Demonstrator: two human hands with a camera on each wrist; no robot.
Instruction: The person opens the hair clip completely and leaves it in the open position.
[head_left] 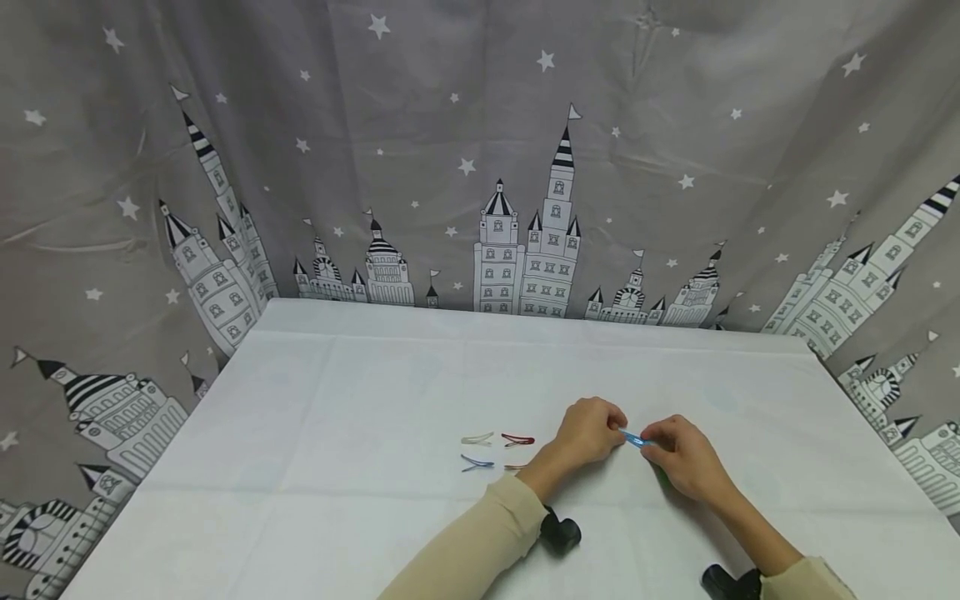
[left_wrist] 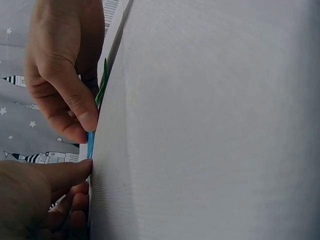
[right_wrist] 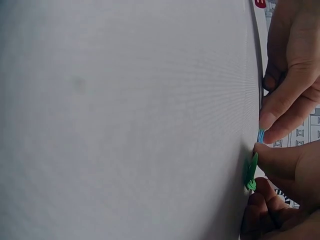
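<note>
1. Bright blue clip (head_left: 636, 438): located between the two hands; contact with the bench (head_left: 390, 400) cannot be told.
2. Left hand (head_left: 588, 429), at the clip's nine o'clock: thumb and finger narrowed, pinching one end.
3. Right hand (head_left: 684, 457), at four o'clock: likewise pinching the opposite end.
4. Green clip (right_wrist: 252, 176): at five o'clock, beneath the right hand; whether they touch is unclear. Judged a snag risk; that palm should stay raised.
5. Red clip (head_left: 517, 439): at nine o'clock, near the left forearm (head_left: 546, 473), which should not sweep leftward.
6. Recommended: light, even pinch, releasing one end at a time.
</note>
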